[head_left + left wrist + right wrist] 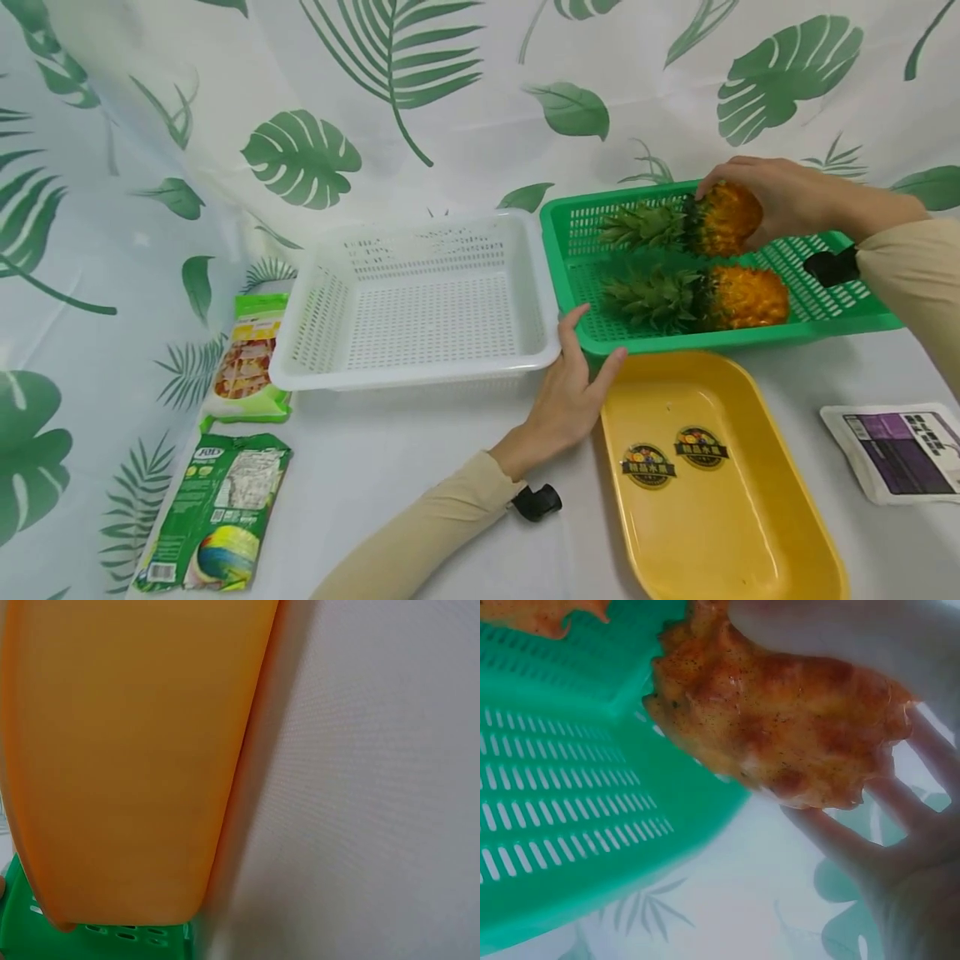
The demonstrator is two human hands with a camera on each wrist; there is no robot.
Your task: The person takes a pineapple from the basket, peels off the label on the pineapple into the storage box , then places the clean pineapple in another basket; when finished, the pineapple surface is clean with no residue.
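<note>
My right hand [783, 196] grips a pineapple [727, 221] by its orange body, over the back of the green basket [750, 337]. Its leafy crown points left. In the right wrist view, thumb and fingers wrap around the pineapple [780, 727]. A second pineapple [750, 297] lies in the front of the same basket, crown also to the left. My left hand [566, 400] is at the corner where the white basket [412, 375] meets the green one, its fingers extended and spread. The left wrist view shows mostly the side of the yellow tray [135, 765].
The yellow tray [712, 525], with two round stickers, stands in front of the green basket. At the left lie a packet with a light green top [247, 358] and a dark green packet [217, 508]. A white and purple pack [892, 450] lies at the right. A leaf-print curtain [465, 108] hangs behind.
</note>
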